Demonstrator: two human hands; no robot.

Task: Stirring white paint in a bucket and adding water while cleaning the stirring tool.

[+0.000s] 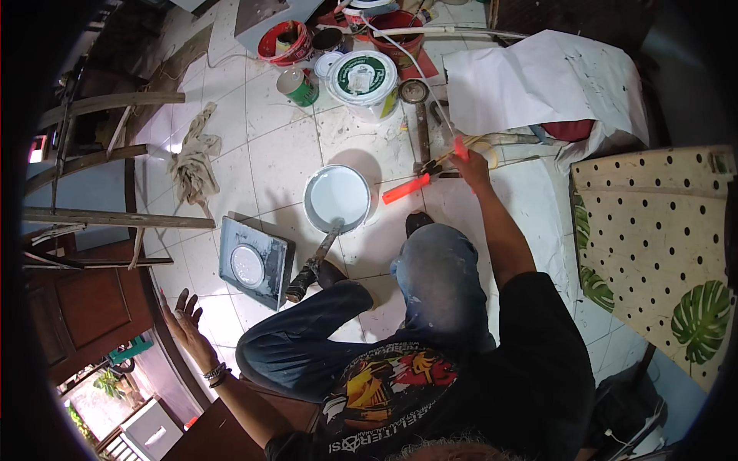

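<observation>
My right hand (473, 165) grips the orange handle (460, 144) of a tool with a long pale rod, probably a roller frame, extending up the view. Just left of it, another orange handle (406, 187) lies near other tools (423, 138) on the tiles. A white bucket (334, 192) of pale paint sits at the centre, a stick with a dark-wrapped end (314, 270) leaning in it. A grey paint tray (280, 265) with a round pale lid (246, 265) is left of it. My left hand (186, 326) is raised at the lower left with fingers spread, holding nothing.
Several buckets and cans (284, 42) stand at the back, including a lidded white bucket (361, 77). White sheeting (526, 84) covers things at right, beside a dotted panel (646, 230). A cloth (196, 154) and wooden frames (123, 221) are at left. My legs (434, 269) are below the bucket.
</observation>
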